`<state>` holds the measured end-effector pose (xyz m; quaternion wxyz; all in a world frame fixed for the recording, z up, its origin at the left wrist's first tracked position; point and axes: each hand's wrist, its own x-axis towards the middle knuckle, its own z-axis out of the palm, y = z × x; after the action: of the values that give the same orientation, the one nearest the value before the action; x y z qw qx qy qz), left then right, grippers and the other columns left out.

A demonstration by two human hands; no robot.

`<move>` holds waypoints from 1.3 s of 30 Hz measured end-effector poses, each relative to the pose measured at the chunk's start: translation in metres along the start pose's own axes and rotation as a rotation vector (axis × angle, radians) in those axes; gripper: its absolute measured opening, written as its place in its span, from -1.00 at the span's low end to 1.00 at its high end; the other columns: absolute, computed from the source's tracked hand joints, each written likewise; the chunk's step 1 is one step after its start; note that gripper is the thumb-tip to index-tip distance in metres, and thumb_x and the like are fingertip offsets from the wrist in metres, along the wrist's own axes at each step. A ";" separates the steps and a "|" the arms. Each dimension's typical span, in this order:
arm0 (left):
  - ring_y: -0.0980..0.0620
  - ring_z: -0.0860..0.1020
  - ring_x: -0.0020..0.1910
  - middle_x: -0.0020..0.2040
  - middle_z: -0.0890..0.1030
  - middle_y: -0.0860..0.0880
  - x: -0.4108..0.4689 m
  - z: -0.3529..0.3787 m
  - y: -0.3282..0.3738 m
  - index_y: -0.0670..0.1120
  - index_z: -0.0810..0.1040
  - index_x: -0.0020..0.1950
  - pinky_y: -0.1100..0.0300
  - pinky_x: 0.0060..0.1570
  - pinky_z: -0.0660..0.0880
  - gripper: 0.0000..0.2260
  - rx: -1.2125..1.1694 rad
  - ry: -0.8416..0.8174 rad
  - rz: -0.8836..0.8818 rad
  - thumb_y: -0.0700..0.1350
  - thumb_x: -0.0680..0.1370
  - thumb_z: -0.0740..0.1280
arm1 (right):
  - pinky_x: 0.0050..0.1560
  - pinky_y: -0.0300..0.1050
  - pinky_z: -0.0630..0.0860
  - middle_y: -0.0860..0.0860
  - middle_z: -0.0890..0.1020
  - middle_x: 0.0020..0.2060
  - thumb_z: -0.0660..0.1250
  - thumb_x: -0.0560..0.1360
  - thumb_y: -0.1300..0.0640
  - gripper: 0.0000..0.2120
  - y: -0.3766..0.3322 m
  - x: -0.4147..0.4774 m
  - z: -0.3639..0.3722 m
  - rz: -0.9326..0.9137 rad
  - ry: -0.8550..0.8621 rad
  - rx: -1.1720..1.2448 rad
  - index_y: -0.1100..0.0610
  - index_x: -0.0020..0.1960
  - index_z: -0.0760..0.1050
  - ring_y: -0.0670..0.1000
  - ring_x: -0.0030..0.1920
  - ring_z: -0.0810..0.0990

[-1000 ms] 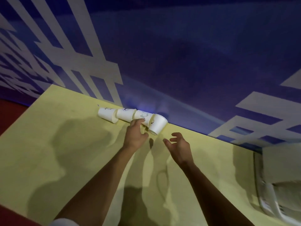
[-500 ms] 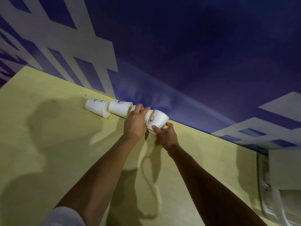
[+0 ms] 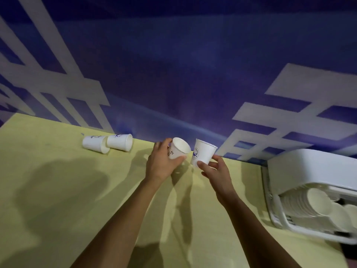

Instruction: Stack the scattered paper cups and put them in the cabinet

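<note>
Paper stacking: left hand (image 3: pixel 160 163) is gripping the tilted cup (image 3: pixel 178 150), right hand (image 3: pixel 216 169) is pinching the upright cup (image 3: pixel 202 153), nesting's probably coming next.

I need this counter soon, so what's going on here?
A person is collecting paper cups. The left hand grips a tilted cup; the right hand holds a second cup roughly upright beside it, not yet nested. Two other cups lie on their sides on the counter by the wall. The white cabinet sits at the right.
</note>
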<state>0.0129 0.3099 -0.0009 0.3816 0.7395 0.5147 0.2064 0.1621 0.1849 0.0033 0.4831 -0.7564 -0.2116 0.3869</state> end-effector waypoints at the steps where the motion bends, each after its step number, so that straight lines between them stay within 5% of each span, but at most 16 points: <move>1: 0.07 0.51 0.09 0.17 0.47 0.10 -0.008 0.005 0.014 0.14 0.42 0.32 0.14 0.02 0.47 -0.39 -0.033 0.000 0.001 0.18 0.33 0.53 | 0.09 -0.01 0.63 0.00 0.62 0.16 0.53 0.41 -0.08 -0.36 -0.002 -0.008 -0.014 -0.013 -0.001 0.021 0.04 0.39 0.38 -0.01 0.09 0.64; 9: 0.08 0.51 0.06 0.18 0.49 0.12 -0.079 0.053 0.119 0.11 0.42 0.35 0.17 -0.04 0.45 -0.39 -0.071 -0.023 0.181 0.23 0.36 0.50 | 0.01 -0.08 0.56 -0.01 0.67 0.17 0.49 0.50 0.06 -0.46 -0.006 -0.062 -0.142 -0.092 -0.024 0.195 -0.01 0.41 0.36 -0.04 0.05 0.67; 15: 0.13 0.51 -0.14 0.15 0.52 0.14 -0.122 0.100 0.193 0.15 0.44 0.33 0.25 -0.17 0.46 -0.42 -0.129 -0.089 0.283 0.23 0.36 0.51 | 0.00 -0.04 0.60 0.00 0.71 0.10 0.46 0.52 0.18 -0.53 0.001 -0.094 -0.239 -0.154 0.016 0.297 0.01 0.37 0.40 0.00 0.01 0.70; 22: 0.11 0.53 0.03 0.21 0.53 0.15 -0.176 0.162 0.255 0.16 0.40 0.34 0.32 -0.10 0.47 -0.44 -0.247 -0.296 0.307 0.13 0.41 0.53 | 0.15 0.01 0.62 -0.06 0.68 0.17 0.48 0.51 0.03 -0.50 0.012 -0.123 -0.335 -0.250 0.124 0.285 -0.02 0.40 0.43 -0.01 0.16 0.67; 27: 0.17 0.54 0.07 0.19 0.54 0.18 -0.193 0.193 0.285 0.16 0.40 0.32 0.29 -0.07 0.50 -0.44 -0.263 -0.372 0.300 0.15 0.39 0.54 | -0.03 -0.20 0.63 -0.08 0.72 0.05 0.52 0.48 0.15 -0.58 0.037 -0.137 -0.392 -0.279 0.301 0.270 -0.01 0.29 0.52 -0.07 0.05 0.70; 39: 0.15 0.52 0.14 0.17 0.55 0.15 -0.202 0.252 0.303 0.13 0.38 0.27 0.09 0.12 0.56 -0.43 -0.165 -0.357 0.311 0.10 0.36 0.58 | 0.08 0.04 0.60 -0.13 0.63 0.07 0.57 0.34 -0.09 -0.41 0.120 -0.101 -0.434 -0.175 0.483 -0.024 -0.07 0.29 0.43 -0.05 0.10 0.62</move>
<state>0.2938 -0.0190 0.0949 0.4891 0.8009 0.3006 0.1701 0.4364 -0.1849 0.0360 0.5424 -0.8113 -0.1591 0.1492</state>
